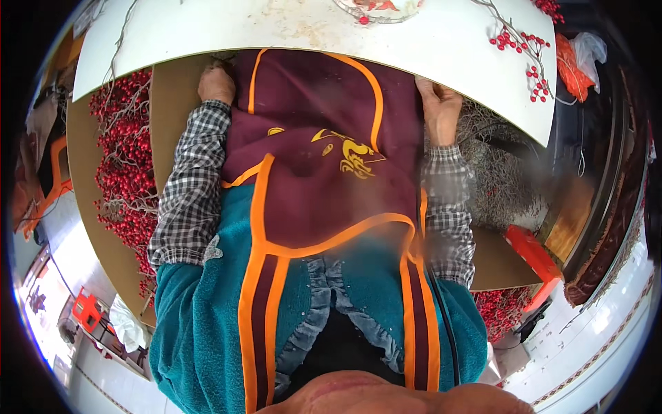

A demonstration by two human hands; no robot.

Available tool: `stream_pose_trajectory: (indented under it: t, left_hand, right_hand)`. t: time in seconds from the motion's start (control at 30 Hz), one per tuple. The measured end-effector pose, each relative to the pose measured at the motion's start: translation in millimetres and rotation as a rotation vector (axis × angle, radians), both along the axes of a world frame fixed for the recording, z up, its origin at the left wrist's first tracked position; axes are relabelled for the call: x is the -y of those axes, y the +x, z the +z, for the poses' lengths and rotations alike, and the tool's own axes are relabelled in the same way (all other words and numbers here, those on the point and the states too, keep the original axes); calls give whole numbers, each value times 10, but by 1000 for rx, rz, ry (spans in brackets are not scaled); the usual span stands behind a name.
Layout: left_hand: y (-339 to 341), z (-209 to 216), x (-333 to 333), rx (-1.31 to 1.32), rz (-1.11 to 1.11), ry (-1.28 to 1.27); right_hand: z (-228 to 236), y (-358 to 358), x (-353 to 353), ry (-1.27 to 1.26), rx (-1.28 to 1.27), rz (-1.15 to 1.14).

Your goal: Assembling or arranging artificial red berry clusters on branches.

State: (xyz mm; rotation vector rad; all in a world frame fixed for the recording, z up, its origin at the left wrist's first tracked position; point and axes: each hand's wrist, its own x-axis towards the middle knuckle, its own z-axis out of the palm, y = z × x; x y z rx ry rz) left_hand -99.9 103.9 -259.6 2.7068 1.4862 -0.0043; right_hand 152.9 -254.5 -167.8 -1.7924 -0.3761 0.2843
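Observation:
My left hand (pixel 217 84) is closed at the near edge of the white tabletop (pixel 276 27), beside a dark clump of what may be stems. What it holds is hidden under the edge. My right hand (pixel 441 114) is at the same edge farther right, its fingers bent and the tips partly hidden there; what they grip does not show. Between my hands a maroon apron (pixel 324 200) with orange trim and a yellow print spreads over my lap and reaches under the tabletop. Checked sleeves cover both forearms.
Red-berry branches (pixel 124 172) lie on brown board at the left. Bare twigs (pixel 496 152) are piled right of my right arm. On the tabletop lie a berry sprig (pixel 534 52) and a clear round dish (pixel 379 8). A red-orange stool (pixel 534 259) stands at the right.

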Motion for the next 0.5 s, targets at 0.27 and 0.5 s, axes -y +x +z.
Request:
stream_pose_trajectory:
  t: [0.27,0.5]
  left_hand:
    - [-152,-500,-350,476,33,-437]
    - [148,29,-357,724,-213,-240]
  right_hand:
    - [-250,179,-17,-253,220,-144]
    - [-330,425,58,-262,118,-187]
